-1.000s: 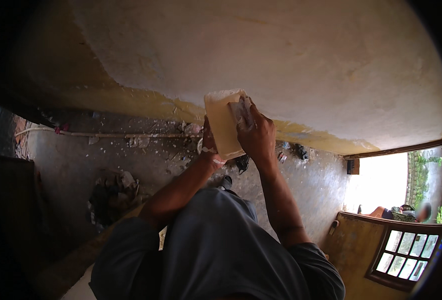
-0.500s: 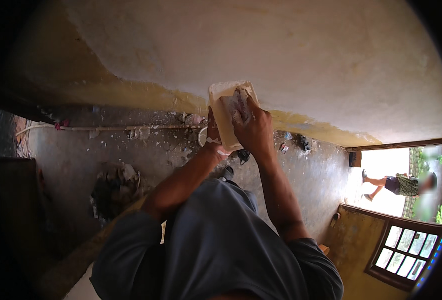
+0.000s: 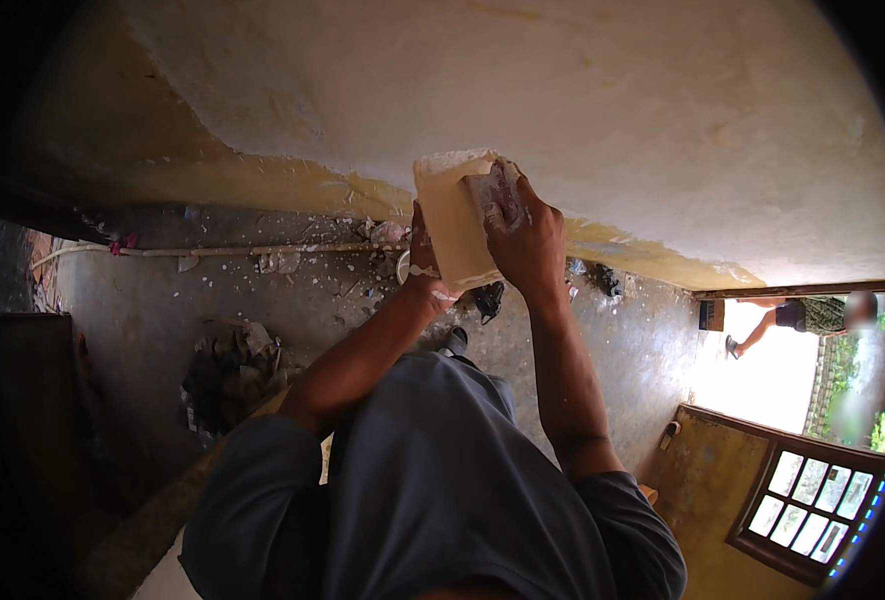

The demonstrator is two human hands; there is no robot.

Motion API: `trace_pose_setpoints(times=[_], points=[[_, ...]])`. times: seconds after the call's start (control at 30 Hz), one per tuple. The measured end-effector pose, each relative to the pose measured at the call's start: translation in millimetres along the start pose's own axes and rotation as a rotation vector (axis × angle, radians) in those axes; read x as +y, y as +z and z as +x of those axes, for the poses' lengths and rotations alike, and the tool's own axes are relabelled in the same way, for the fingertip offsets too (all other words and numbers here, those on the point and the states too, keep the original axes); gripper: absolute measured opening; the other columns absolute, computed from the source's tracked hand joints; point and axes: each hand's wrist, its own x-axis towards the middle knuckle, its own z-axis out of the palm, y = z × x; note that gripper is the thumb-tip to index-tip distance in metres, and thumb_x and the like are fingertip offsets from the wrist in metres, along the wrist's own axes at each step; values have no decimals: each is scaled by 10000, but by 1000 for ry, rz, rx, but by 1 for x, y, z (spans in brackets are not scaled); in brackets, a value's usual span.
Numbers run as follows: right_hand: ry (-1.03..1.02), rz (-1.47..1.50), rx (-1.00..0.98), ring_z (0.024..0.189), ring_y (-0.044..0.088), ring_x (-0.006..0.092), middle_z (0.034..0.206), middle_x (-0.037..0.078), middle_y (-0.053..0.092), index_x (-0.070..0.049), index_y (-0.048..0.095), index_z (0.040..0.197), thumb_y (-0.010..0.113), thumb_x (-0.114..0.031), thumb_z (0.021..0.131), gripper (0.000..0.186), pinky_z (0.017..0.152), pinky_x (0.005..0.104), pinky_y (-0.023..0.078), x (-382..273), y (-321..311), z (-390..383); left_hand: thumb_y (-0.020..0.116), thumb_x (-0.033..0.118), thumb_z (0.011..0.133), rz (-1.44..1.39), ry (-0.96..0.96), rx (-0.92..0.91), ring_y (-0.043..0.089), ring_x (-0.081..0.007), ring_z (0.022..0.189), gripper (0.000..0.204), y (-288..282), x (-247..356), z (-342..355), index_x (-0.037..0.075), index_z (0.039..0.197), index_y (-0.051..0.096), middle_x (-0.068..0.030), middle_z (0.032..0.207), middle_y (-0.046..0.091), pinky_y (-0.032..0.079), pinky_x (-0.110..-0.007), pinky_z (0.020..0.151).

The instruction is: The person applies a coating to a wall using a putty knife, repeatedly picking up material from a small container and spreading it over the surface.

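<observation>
My left hand (image 3: 423, 250) grips a shallow cream rectangular tray (image 3: 452, 235) from its left side and underneath, some fingers hidden behind it. Dried pale plaster crusts the tray's far rim. In my closed right hand (image 3: 530, 240) is a flat scraper (image 3: 484, 190) smeared with whitish plaster; its blade rests at the tray's right far edge. White smears mark the fingers and my left wrist. Both hands are in front of the wall (image 3: 563, 110), which is coated pale above and bare yellow along its lower part.
A white bucket (image 3: 403, 265) stands partly hidden behind my left hand. A long pipe (image 3: 293, 247) lies along the wall's foot amid white splatters and debris. A dark heap (image 3: 233, 375) sits on the floor at left. A person (image 3: 813, 315) is beyond the doorway at right.
My right hand and the scraper have moved to the right across the tray, toward its edge. The tray has shifted slightly. The person outside has moved farther up in the view.
</observation>
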Motion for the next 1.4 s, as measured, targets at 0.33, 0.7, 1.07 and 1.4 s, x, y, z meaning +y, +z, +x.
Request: trace_pose_setpoints(times=[0.33,0.7,1.07,1.4], points=[[-43,84,-89,919,657,429,954,260,676,18,597,1185,682,-123,758,457,782,449,532,-8,14,-4,363,628,959,-151,25,-33,536,-279,1245,651,7,0,4,170,1415,444,-87,1372,530,430,-481,1065],[69,-125,-82,972,671,391,1012,246,685,47,606,1192,686,-78,772,445,840,397,537,-10,-4,18,370,621,963,-79,44,26,545,-273,1236,640,12,3,5,164,1403,454,-90,1358,540,448,-489,1048],[-19,-136,61,903,683,391,959,242,687,-18,634,1205,705,-100,760,458,777,411,551,-4,-4,20,372,656,948,-89,-37,13,576,-269,1193,657,7,6,6,175,1383,474,-80,1330,563,478,-494,1013],[-46,40,26,932,695,362,972,241,693,29,637,1181,717,-58,706,490,808,387,550,3,-1,21,352,662,951,-25,6,69,572,-269,1202,654,11,4,8,181,1374,484,-74,1320,570,483,-494,1007]])
